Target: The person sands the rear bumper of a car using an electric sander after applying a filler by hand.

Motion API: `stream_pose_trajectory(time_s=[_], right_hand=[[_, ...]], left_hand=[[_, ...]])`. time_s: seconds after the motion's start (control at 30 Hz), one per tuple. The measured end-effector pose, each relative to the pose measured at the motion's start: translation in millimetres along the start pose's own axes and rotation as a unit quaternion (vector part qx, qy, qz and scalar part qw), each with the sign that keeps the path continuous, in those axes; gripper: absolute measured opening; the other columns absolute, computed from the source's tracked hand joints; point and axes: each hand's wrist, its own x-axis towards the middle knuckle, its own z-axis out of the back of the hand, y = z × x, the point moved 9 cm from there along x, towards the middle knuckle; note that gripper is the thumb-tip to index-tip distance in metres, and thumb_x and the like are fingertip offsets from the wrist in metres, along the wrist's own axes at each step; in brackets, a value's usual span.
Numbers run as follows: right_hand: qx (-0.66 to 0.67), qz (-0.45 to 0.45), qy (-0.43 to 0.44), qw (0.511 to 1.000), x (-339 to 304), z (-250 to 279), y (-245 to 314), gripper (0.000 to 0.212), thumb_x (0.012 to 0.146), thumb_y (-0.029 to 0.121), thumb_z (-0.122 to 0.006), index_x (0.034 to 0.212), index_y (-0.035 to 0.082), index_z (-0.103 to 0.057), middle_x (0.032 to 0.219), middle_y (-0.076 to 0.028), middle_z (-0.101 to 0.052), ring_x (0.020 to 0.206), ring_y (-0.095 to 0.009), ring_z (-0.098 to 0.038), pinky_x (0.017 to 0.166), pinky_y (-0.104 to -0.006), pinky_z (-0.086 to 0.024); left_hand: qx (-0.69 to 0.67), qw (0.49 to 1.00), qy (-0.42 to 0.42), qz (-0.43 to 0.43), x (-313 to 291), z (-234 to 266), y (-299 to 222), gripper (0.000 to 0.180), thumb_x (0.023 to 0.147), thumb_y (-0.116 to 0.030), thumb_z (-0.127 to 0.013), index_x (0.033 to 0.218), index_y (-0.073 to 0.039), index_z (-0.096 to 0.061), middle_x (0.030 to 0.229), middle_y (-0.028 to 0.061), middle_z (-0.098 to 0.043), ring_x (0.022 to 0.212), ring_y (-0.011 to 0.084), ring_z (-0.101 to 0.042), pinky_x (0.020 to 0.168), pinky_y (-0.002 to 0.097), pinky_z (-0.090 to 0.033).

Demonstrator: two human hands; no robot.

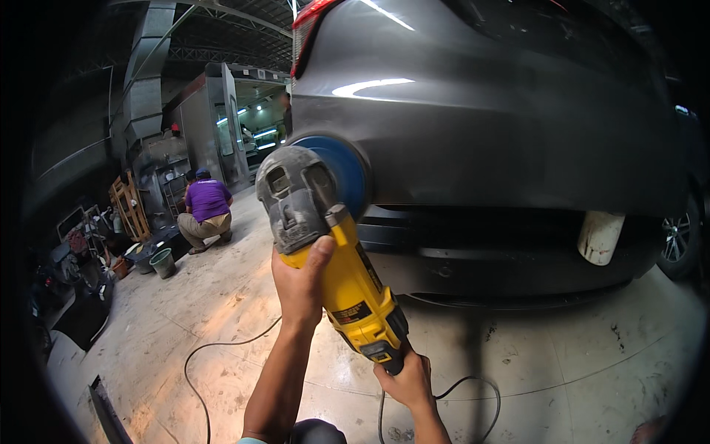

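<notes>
A yellow and grey corded car polisher (344,285) is held in both my hands, tilted with its head up and to the left. My left hand (299,285) wraps round the body just behind the grey head, the thumb along its side. Lower down, my right hand (407,379) grips the rear handle. The blue backing disc (336,174) faces the dark grey car bumper (473,155), at its left edge below the red tail light (303,33). Whether the pad touches the paint is hidden behind the disc.
The black power cord (203,362) loops over the concrete floor (244,296) on both sides of me. A white cylinder (599,237) sits at the lower bumper. Far left, a person in a purple shirt (208,200) squats near a bucket (163,263) and a wooden rack (132,207).
</notes>
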Motion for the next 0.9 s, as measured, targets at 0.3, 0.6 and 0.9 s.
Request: stream_pose_trajectory(time_s=[0.3,0.6,0.9], right_hand=[[0.079,-0.131,-0.128,0.980,-20,-87,-10,0.026,0.065,0.015,-0.070,0.083,-0.003,-0.062,0.075,-0.018,-0.066,0.076,-0.029,-0.068,0.065,-0.0354,-0.052],[0.079,-0.080,-0.165,0.980,52,-152,89,0.026,0.066,0.014,-0.069,0.084,-0.003,-0.061,0.074,-0.020,-0.065,0.076,-0.033,-0.067,0.065,-0.0359,-0.051],[0.027,0.029,-0.202,0.979,175,-202,114,0.049,0.072,0.017,-0.068,0.113,0.002,-0.047,0.081,-0.022,-0.064,0.078,-0.041,-0.062,0.066,-0.0448,-0.050]], left_hand=[[0.034,0.975,0.219,-0.017,28,-7,-10,0.089,0.066,-0.023,-0.083,0.124,0.007,-0.022,0.107,0.0177,-0.056,0.098,0.0225,-0.060,0.090,0.0327,-0.046],[-0.046,0.957,0.287,0.026,136,30,-33,0.072,0.071,-0.030,-0.078,0.115,0.010,-0.036,0.095,0.0141,-0.063,0.081,0.0190,-0.065,0.076,0.0294,-0.052],[-0.045,0.955,0.289,-0.048,237,70,-23,0.054,0.077,-0.040,-0.068,0.109,0.001,-0.053,0.094,0.0112,-0.061,0.081,0.0176,-0.062,0.073,0.0300,-0.051]])
